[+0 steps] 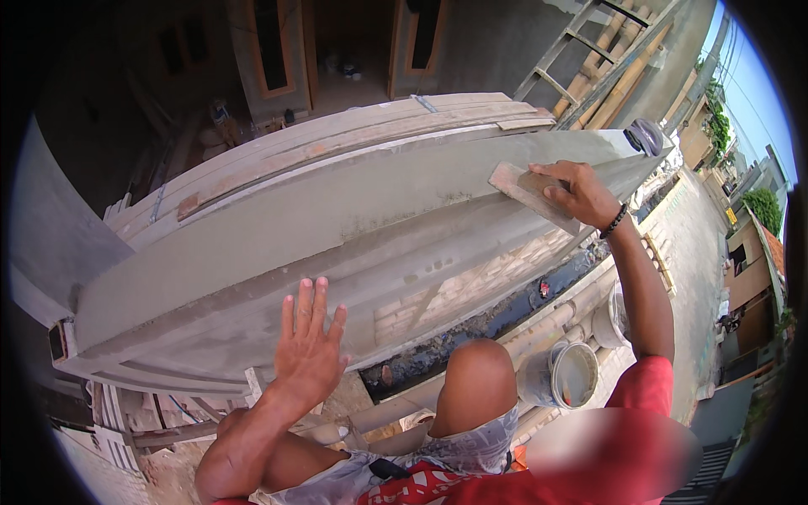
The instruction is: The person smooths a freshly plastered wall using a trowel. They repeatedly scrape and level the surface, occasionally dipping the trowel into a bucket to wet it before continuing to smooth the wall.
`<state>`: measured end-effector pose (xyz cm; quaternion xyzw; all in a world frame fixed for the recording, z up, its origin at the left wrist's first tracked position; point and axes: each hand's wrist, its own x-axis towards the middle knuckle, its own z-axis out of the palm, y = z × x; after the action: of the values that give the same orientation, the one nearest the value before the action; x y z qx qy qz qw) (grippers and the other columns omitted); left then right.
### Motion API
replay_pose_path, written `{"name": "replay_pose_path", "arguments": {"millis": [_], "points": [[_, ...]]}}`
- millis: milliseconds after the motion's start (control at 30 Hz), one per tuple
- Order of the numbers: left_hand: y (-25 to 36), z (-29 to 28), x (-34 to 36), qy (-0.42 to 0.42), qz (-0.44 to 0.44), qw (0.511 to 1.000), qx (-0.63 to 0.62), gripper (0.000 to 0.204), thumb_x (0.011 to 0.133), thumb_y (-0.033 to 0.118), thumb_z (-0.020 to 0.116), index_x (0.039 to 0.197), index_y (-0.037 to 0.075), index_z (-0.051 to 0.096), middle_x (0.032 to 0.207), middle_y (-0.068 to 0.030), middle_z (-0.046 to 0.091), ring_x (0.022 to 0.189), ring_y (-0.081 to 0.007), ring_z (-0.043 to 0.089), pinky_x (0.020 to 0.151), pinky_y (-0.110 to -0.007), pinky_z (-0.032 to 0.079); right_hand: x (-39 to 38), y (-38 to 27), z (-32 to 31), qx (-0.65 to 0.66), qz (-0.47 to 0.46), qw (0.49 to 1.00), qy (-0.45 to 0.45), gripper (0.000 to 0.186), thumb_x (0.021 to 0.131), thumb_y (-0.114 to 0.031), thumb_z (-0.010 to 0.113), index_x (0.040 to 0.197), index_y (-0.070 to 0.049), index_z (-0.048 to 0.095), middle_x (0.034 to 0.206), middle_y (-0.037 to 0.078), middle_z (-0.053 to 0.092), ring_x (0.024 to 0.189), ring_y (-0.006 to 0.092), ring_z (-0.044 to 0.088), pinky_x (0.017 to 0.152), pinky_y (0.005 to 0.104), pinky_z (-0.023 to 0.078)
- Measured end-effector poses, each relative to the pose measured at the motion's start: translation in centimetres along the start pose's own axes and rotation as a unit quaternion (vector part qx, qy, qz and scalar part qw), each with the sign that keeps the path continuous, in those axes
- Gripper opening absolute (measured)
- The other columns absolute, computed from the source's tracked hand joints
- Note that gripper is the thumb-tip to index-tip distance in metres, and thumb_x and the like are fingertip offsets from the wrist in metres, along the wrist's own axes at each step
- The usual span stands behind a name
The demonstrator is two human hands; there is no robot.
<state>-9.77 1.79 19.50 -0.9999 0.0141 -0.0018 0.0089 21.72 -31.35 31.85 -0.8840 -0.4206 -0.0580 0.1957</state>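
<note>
A long, freshly plastered grey ledge (278, 257) runs across in front of me, rising from lower left to upper right. My right hand (582, 192) is closed round the grip of a plastering float (511, 181), whose flat board lies at the front edge of the ledge, toward its right part. My left hand (310, 352) is over the ledge's lower front face with its fingers stretched out and nothing in it. Whether that palm presses on the plaster is hard to tell.
Wooden boards (337, 147) line the ledge's far side. A grey bundle (646, 136) sits at its right end. Below runs a ditch of dark water (497, 318), with bamboo poles (471, 366) and a bucket (574, 375) beside my knee. A ladder (555, 82) leans at the back right.
</note>
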Motion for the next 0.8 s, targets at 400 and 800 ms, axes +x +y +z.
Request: {"name": "replay_pose_path", "arguments": {"millis": [400, 800], "points": [[0.3, -0.3, 0.4, -0.029, -0.003, 0.999, 0.017, 0.072, 0.085, 0.042, 0.07, 0.144, 0.008, 0.048, 0.16, -0.0296, 0.005, 0.149, -0.0454, -0.001, 0.119, -0.057, 0.004, -4.0, 9.0, -2.8, 0.137, 0.221, 0.933, 0.248, 0.052, 0.081, -0.007, 0.067, 0.132, -0.008, 0.061, 0.102, 0.017, 0.069, 0.089, 0.0242, 0.066, 0.082, 0.0366, 0.053], [0.6, -0.2, 1.1, -0.065, 0.007, 0.998, 0.018, 0.072, 0.083, 0.04, 0.072, 0.143, 0.008, 0.048, 0.159, -0.0317, -0.005, 0.147, -0.049, -0.01, 0.118, -0.057, 0.003, -3.5, 1.4, 14.2, 0.2, 0.202, 0.861, 0.423, 0.051, 0.083, -0.004, 0.063, 0.134, -0.003, 0.057, 0.119, 0.022, 0.065, 0.109, 0.0312, 0.064, 0.095, 0.038, 0.048]]}}
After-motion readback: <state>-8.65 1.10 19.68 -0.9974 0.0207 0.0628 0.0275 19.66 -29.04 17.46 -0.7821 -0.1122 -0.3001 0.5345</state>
